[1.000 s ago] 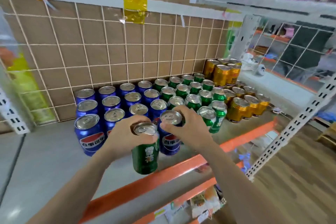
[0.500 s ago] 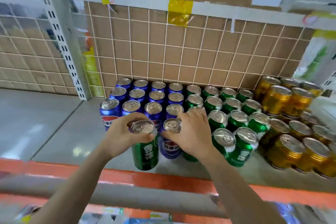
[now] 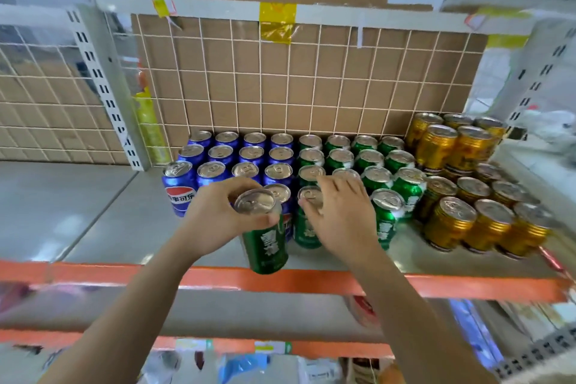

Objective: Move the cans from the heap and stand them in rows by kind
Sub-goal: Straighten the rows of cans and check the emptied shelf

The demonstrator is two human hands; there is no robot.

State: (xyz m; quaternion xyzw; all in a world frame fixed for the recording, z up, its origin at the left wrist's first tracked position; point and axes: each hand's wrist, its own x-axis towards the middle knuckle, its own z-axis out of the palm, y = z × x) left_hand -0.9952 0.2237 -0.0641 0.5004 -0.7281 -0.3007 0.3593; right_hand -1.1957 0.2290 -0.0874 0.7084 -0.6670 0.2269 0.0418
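Note:
My left hand (image 3: 215, 221) grips a green can (image 3: 266, 243) by its top and holds it at the shelf's front edge. Just behind it stands a blue can (image 3: 281, 192) at the front of the blue rows (image 3: 233, 159). My right hand (image 3: 343, 218) hovers with spread, fairly straight fingers over the green rows (image 3: 371, 162). Its thumb touches the rim of the front green can (image 3: 307, 229). Gold cans (image 3: 467, 215) stand in rows on the right, some stacked two high at the back.
The grey shelf (image 3: 93, 212) has an orange front lip (image 3: 452, 288). A wire grid backed with cardboard (image 3: 311, 87) closes the back. A white slotted upright (image 3: 103, 87) stands at the left, and a lower shelf holds packaged goods.
My right hand has let go of the blue can's top and shifted right onto the front green can. My left hand keeps its grip on its green can. The view has swung to face the shelf.

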